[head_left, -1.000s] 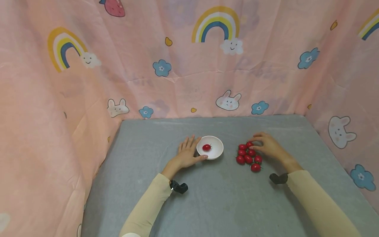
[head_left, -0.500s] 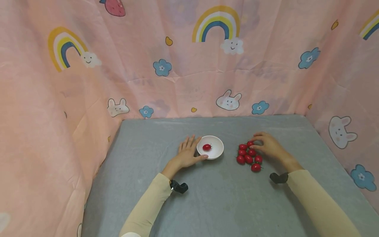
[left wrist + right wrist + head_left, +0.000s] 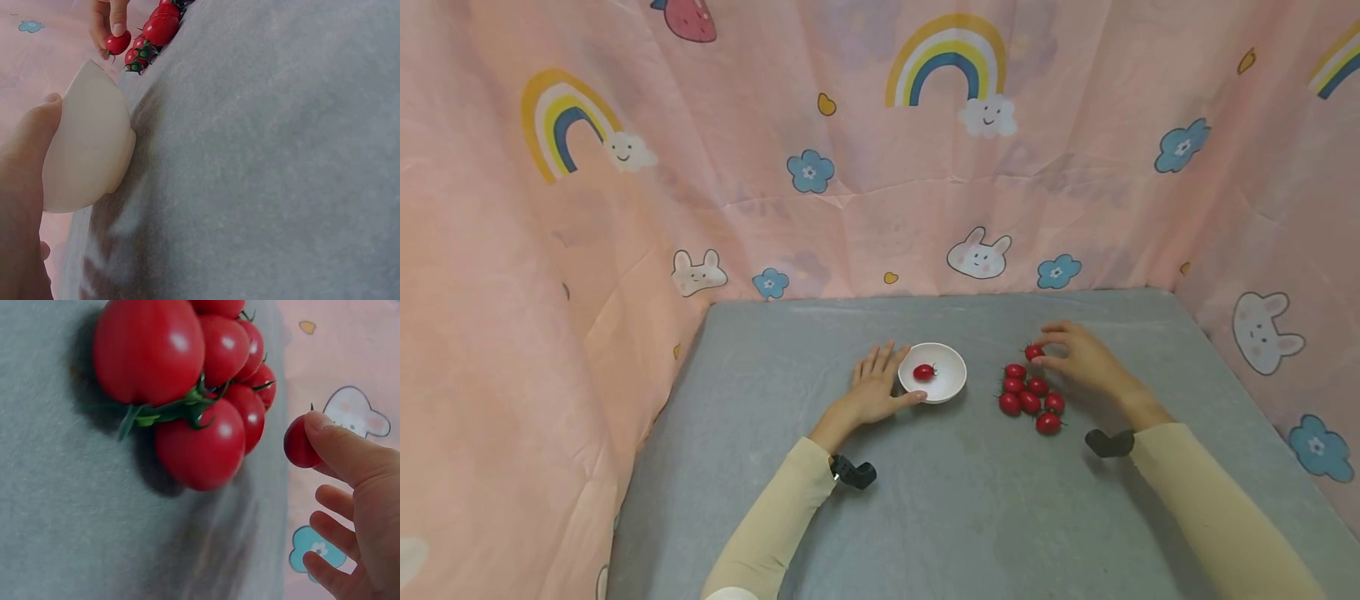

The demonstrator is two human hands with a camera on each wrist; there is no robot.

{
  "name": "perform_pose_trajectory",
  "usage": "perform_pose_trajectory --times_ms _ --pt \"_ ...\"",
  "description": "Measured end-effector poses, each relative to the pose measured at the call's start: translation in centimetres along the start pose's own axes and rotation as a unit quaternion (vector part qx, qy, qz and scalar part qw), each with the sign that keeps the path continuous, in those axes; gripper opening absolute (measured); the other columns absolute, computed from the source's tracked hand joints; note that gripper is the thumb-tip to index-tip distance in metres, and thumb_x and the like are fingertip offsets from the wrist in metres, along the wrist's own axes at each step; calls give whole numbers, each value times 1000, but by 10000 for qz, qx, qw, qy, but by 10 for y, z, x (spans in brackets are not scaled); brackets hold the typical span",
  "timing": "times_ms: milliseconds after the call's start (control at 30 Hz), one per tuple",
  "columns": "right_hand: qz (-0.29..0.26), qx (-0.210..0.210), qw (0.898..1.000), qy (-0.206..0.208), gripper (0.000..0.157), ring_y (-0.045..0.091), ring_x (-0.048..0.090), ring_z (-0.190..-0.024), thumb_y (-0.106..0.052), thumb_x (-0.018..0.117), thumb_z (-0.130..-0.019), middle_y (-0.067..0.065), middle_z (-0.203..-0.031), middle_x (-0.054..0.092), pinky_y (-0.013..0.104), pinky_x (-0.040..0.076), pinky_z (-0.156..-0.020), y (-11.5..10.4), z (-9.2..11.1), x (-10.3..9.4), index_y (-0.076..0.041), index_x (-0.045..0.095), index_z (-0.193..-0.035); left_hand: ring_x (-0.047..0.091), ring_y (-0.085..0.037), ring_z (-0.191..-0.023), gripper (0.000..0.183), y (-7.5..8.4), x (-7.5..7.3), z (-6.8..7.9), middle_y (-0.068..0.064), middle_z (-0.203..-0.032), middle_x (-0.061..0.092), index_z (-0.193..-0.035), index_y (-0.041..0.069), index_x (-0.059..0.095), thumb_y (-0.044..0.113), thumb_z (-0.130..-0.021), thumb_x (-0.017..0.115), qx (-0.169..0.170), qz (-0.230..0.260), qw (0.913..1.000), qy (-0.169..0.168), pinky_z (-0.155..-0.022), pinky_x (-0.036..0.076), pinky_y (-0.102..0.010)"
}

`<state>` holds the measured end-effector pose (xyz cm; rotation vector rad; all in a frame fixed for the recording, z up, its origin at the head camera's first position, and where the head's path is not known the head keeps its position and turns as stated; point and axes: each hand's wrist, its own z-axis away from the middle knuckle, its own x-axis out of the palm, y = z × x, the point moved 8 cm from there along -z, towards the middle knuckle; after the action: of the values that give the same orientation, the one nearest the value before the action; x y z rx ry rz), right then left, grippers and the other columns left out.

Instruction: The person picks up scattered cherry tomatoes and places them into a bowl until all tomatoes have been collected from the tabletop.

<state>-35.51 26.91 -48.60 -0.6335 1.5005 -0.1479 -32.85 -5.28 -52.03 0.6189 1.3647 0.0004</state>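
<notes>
My right hand [image 3: 1086, 358] pinches a small red cherry tomato [image 3: 300, 442] between thumb and fingertips, raised off the table. The other fingers are spread loosely in the right wrist view. Just below and left of it lies a cluster of several cherry tomatoes [image 3: 1028, 402] with green stems. My left hand [image 3: 874, 393] rests at the left side of a white bowl [image 3: 90, 144], thumb at the near rim and fingers straight and spread. Inside the bowl lies one cherry tomato [image 3: 923, 372].
A grey cloth-covered table [image 3: 940, 517] spreads under everything. Pink patterned curtain [image 3: 850, 225] hangs behind and along both sides. Dark wrist cameras, such as the left one [image 3: 854, 473], stick out from both cuffs.
My right hand has lifted one cherry tomato up and away from the back of the cluster. The left hand and bowl stay where they were.
</notes>
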Motion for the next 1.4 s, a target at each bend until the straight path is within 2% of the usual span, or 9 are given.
perform_pose_trajectory --times_ms 267,533,833,967,1400 --pt "117 -167 9998 -10 42 40 36 -131 -37 70 -84 18 -138 47 65 29 -105 -18 -1 -5 -10 66 -115 0 -35 -149 93 0 0 -1 -9 -161 4 -153 27 7 76 -82 43 31 4 10000 0 -116 6 -58" --pt "177 -296 9994 85 44 38 38 -130 -43 69 -83 16 -138 48 63 31 -105 -35 -5 -4 -12 67 -114 3 -35 -149 92 0 0 0 -9 -161 7 -153 28 8 74 -82 45 40 8 10000 17 -115 9 -59" --pt "-76 -192 9998 28 35 33 35 -134 -34 70 -84 9 -141 46 63 31 -105 -49 -7 -2 -18 67 -116 4 -35 -149 90 -1 1 -1 -7 -161 6 -152 31 6 74 -82 44 29 -23 10000 44 -116 8 -58" --pt "-30 -271 9996 19 33 32 34 -134 -32 69 -85 8 -141 46 62 31 -106 -56 -9 0 -20 67 -116 4 -34 -149 90 -1 1 -1 -7 -162 5 -152 32 5 74 -83 44 5 -17 10000 25 -116 7 -57" --pt "93 -614 9981 -13 37 35 39 -131 -38 69 -84 12 -139 48 61 32 -106 -76 -15 2 -17 67 -115 4 -35 -149 91 1 0 -1 -8 -162 5 -153 30 6 73 -83 45 6 0 10000 5 -115 9 -59"
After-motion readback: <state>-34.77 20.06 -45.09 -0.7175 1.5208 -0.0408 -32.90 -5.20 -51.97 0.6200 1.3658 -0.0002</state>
